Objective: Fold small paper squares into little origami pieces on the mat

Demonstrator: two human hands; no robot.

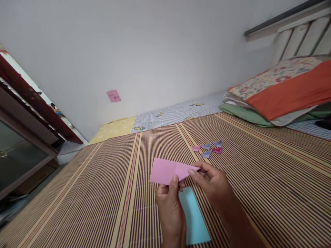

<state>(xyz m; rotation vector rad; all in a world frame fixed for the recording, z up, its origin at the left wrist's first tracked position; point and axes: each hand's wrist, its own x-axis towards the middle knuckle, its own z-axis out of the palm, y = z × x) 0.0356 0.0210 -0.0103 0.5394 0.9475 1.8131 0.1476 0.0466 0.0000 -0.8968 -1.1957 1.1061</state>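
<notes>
Both hands hold a folded pink paper (165, 171) above a striped bamboo mat (103, 186). My left hand (169, 201) pinches the paper's lower edge with the thumb on top. My right hand (210, 181) pinches its right end, where a fold makes a pointed flap. Under my hands a light blue paper sheet (195, 220) lies flat on the mat. Beyond the pink paper, several small folded paper hearts (208, 149) in pink and purple lie together on the mat.
Stacked pillows (281, 91) with orange and floral covers lie at the right by a headboard. A pink note (113, 95) is stuck on the white wall. A dark wooden cabinet (23, 131) stands at the left, off the bed's edge.
</notes>
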